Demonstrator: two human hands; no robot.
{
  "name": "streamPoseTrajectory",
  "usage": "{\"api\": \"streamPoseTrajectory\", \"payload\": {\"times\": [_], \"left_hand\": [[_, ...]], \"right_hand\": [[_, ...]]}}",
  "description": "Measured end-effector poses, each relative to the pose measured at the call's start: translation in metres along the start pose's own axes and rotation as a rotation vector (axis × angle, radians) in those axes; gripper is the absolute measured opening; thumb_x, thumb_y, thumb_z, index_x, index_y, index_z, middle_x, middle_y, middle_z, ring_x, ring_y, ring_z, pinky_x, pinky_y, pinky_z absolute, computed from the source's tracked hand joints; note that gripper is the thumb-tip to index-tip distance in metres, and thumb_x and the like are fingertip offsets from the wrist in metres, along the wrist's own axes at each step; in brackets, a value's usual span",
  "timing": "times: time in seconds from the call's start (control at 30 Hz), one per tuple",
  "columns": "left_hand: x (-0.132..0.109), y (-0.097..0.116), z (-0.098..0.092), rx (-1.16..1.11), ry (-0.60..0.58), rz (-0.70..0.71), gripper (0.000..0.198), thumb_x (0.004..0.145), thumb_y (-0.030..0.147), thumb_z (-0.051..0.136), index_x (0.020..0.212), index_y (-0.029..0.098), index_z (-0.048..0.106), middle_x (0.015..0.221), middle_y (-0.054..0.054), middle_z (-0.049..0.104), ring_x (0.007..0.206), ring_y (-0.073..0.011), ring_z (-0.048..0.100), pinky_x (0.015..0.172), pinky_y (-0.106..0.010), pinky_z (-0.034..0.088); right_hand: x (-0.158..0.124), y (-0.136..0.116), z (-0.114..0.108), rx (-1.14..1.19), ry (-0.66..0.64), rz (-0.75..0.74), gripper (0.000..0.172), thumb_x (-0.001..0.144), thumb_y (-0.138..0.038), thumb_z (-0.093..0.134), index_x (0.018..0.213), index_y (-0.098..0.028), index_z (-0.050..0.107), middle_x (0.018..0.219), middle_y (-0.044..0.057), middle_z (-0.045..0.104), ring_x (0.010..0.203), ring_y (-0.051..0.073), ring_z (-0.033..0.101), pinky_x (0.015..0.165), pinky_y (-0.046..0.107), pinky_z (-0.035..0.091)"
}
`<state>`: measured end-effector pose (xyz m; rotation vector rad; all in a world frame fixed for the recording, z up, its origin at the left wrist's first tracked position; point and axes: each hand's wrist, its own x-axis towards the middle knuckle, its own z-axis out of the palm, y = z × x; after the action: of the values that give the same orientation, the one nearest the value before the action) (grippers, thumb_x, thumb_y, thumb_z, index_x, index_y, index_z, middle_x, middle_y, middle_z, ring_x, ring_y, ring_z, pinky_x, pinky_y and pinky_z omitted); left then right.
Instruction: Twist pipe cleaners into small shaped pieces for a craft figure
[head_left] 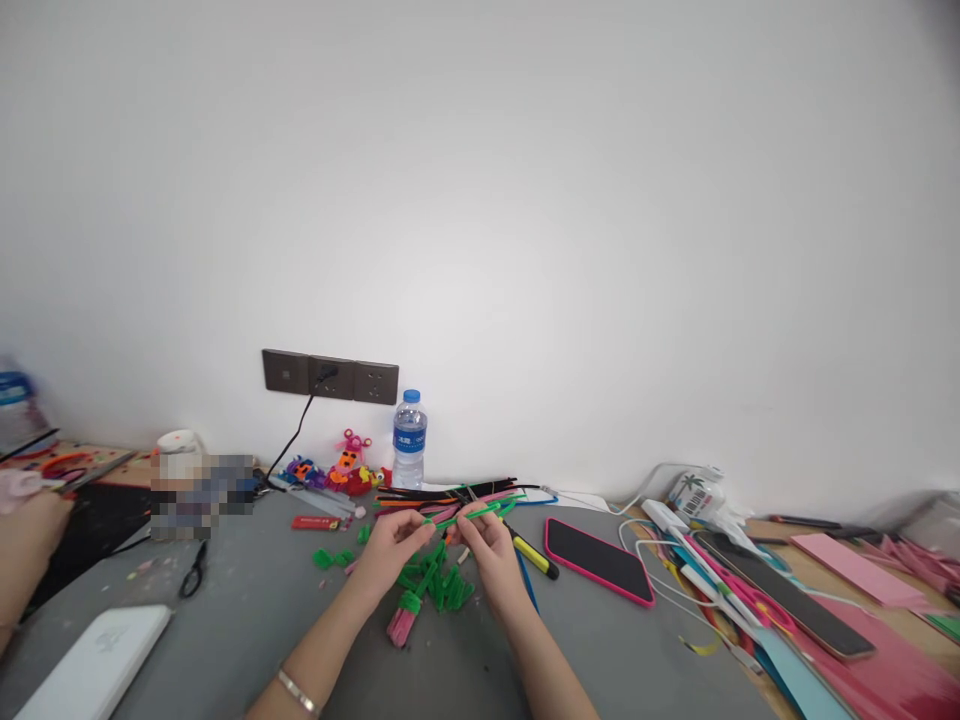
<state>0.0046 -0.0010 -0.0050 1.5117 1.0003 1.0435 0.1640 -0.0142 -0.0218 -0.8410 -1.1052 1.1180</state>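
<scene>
Pipe cleaner [444, 521], green.
Left hand [400, 538], right hand [484, 537]: both pinching it. Bottle [409, 440] behind pipe cleaner; phone [598, 562] right.

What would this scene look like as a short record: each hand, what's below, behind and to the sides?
Left hand: pinching green fuzzy stem
Right hand: also at green fuzzy stem
Below hands: folded green pieces; pink bundle, green at one end
Behind: upright water bottle
To the right: phone, pink-edged, screen dark
Far left: another person's hand
</scene>
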Motion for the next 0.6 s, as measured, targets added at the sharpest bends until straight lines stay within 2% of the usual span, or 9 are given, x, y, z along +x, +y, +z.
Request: {"api": "streamPoseTrajectory", "payload": {"times": [0.17, 0.33, 0.43, 0.6], "left_hand": [[-0.0004, -0.0056, 0.0002, 0.074, -0.066, 0.077, 0.028, 0.077, 0.039, 0.058, 0.06, 0.018, 0.051, 0.056, 0.005, 0.044, 0.054, -0.0115, 0.041, 0.053, -0.022, 0.031], [-0.0053, -0.0074, 0.0013, 0.412, -0.125, 0.213, 0.013, 0.072, 0.017, 0.055, 0.059, 0.018, 0.052, 0.06, 0.003, 0.052, 0.06, -0.0141, 0.049, 0.057, -0.023, 0.033], [-0.0051, -0.009, 0.0015, 0.487, -0.086, 0.219, 0.012, 0.071, 0.015, 0.053, 0.059, 0.018, 0.053, 0.059, 0.003, 0.052, 0.059, -0.0146, 0.05, 0.057, -0.024, 0.034], [-0.002, -0.0103, 0.0003, 0.403, -0.007, 0.181, 0.01, 0.072, 0.019, 0.052, 0.062, 0.019, 0.052, 0.059, 0.003, 0.052, 0.058, -0.0142, 0.049, 0.055, -0.023, 0.033]], "right_hand": [[-0.0008, -0.003, 0.0012, -0.047, 0.01, -0.018, 0.029, 0.075, -0.049, 0.068, 0.077, -0.021, 0.059, 0.061, -0.001, 0.059, 0.059, 0.018, 0.056, 0.06, 0.03, 0.046], [-0.0042, 0.0026, 0.0049, -0.142, -0.052, -0.095, 0.029, 0.08, -0.043, 0.064, 0.067, -0.021, 0.052, 0.057, -0.003, 0.052, 0.055, 0.014, 0.05, 0.056, 0.026, 0.04], [-0.0039, 0.0058, 0.0043, -0.166, -0.025, -0.092, 0.03, 0.08, -0.044, 0.064, 0.066, -0.021, 0.051, 0.057, -0.003, 0.051, 0.055, 0.014, 0.049, 0.054, 0.025, 0.038], [0.0, 0.0061, 0.0006, -0.125, 0.084, -0.05, 0.034, 0.074, -0.05, 0.068, 0.065, -0.021, 0.053, 0.059, -0.001, 0.057, 0.058, 0.017, 0.055, 0.058, 0.028, 0.043]]}}
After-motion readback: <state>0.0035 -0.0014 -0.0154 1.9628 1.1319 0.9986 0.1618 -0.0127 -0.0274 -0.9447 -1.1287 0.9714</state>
